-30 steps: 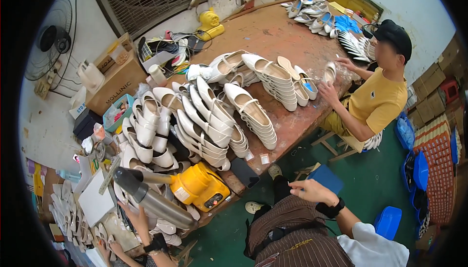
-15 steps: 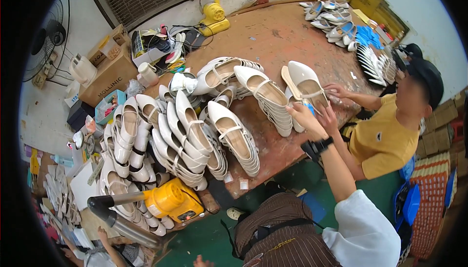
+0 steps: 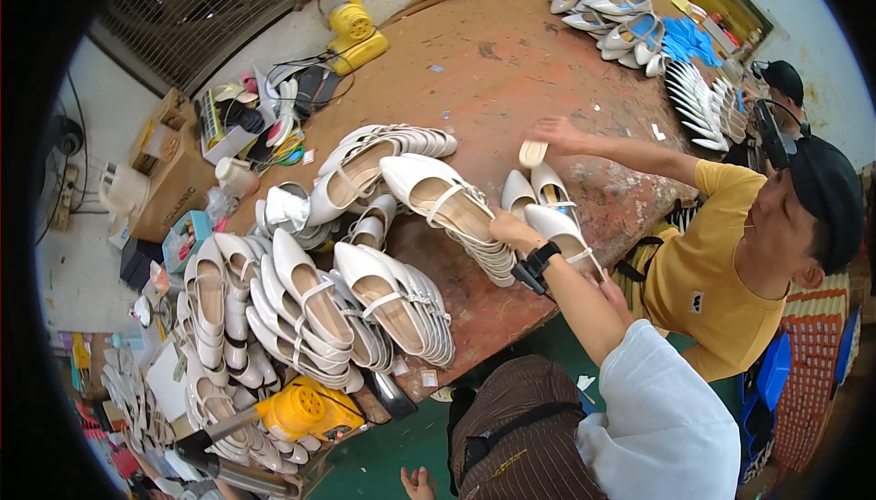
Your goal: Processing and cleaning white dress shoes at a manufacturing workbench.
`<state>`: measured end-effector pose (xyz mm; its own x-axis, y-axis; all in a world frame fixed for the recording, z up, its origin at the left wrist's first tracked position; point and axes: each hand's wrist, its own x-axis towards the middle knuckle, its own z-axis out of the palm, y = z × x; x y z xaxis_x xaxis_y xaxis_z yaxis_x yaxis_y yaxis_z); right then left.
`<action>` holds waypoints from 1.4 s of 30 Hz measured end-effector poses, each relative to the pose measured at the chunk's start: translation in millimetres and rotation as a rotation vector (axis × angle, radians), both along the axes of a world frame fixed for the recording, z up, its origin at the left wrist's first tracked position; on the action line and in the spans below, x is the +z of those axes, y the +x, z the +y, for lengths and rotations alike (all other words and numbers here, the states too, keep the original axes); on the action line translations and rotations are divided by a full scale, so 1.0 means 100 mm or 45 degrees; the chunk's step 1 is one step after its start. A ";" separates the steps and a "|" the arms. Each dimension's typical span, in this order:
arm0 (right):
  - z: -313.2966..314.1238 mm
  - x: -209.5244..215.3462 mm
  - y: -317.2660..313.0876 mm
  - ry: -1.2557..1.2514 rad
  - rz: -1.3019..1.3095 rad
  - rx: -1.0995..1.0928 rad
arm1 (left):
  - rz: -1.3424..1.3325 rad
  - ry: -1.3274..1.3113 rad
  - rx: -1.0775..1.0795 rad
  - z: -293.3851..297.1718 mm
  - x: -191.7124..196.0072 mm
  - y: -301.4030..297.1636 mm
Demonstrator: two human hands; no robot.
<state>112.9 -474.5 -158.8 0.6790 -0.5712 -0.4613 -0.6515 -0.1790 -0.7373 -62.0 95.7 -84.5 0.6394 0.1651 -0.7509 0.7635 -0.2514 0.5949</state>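
Observation:
My right hand (image 3: pixel 517 232), at the end of a bare arm with a black wristband, reaches the back edge of a stack of glossy white pointed strap shoes (image 3: pixel 436 201). Its fingers are curled at the top shoe's heel edge. Just to the right lie a few more white shoes (image 3: pixel 558 226). Low in the picture my left hand (image 3: pixel 418 482) hangs beside the brown striped apron, fingers apart, holding nothing. Across those shoes a co-worker's hand (image 3: pixel 558 136) holds a small beige sole-shaped piece (image 3: pixel 532 153); their other hand is partly hidden behind my forearm.
More nested white shoes (image 3: pixel 397 304) crowd the table's left side. A yellow blower (image 3: pixel 306 411) sits at the near-left edge, another yellow blower (image 3: pixel 356 36) at the back. Shoes (image 3: pixel 630 21) and a blue cloth (image 3: pixel 689 42) lie far right. The co-worker in yellow (image 3: pixel 712 263) sits at the right.
My right hand has moved left from the shoe near the co-worker to the stack. The co-worker's far hand has moved off, gripping the beige piece. The whole view has shifted; my left hand shows more.

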 end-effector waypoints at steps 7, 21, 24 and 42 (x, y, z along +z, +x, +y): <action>0.16 0.41 -0.03 -0.040 0.106 -0.002 | -0.045 0.078 -0.048 -0.34 0.26 0.22; 0.58 1.60 -0.51 0.607 -0.541 0.122 | -0.323 -0.321 -0.501 -1.32 0.83 0.89; 0.98 1.87 -0.74 0.870 -0.606 0.376 | -0.445 -0.752 -0.576 -1.83 1.03 1.18; 3.26 1.91 -1.59 1.213 -0.052 0.755 | -0.534 -0.576 -0.325 -0.06 0.86 0.26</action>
<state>-45.9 -148.4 32.0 0.7510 0.4210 -0.5086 -0.6227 0.1957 -0.7575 -35.6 89.7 1.9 0.8696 -0.3030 -0.3898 0.3942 -0.0492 0.9177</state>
